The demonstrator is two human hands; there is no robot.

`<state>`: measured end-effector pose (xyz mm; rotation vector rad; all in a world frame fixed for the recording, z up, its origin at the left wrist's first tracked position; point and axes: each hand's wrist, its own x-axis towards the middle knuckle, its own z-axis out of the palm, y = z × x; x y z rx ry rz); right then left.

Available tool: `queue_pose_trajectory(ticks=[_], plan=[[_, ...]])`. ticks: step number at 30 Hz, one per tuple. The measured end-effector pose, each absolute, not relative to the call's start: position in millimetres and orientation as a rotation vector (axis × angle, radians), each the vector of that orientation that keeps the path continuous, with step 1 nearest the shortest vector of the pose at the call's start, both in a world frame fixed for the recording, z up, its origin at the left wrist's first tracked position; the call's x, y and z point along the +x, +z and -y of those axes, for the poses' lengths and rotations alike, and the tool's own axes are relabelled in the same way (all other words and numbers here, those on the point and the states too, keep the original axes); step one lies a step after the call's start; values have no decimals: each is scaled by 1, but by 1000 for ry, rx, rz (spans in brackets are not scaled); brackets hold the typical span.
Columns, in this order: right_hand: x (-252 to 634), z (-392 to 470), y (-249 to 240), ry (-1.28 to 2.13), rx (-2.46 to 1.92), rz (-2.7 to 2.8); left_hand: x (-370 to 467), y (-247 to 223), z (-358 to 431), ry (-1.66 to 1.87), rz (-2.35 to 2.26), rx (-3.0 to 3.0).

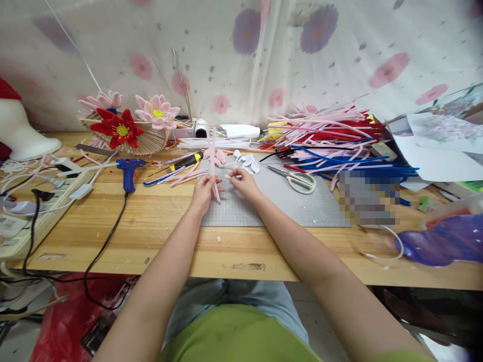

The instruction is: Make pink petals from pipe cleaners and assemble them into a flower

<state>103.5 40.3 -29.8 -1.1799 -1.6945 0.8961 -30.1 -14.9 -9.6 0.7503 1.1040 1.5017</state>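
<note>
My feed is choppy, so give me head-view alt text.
Left hand holds thin pink strips upright over a gray mat; the right hand is close beside, its grip unclear. Scissors lie on the mat, a blue glue gun left of it, fuzzy flowers behind left, piled colored stems behind right.

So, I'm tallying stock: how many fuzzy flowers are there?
3, all at rear left: red flower in front, left pink flower behind it, right pink flower beside it. Others may be hidden.

Power strip point(45, 211) left, papers point(426, 156) right
A floral curtain point(211, 50) hangs behind the surface point(158, 216); a red bag point(64, 322) sits below.
</note>
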Motion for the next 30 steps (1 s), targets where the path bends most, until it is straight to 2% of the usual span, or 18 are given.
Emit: queue_pose_trajectory(ticks=[3,9,19,30], plan=[[103,-41,-23,925,-1099,1561,-26,-11,16,1458,-1067,796],[103,-41,-20,1205,-926,1406,-27,-10,18,1358,-1141,872],[112,-52,-17,1090,-1115,1019,-36,-28,12,1162,-1541,1398],[138,-70,-14,931,-1185,761,-31,-20,23,877,-1652,1763]])
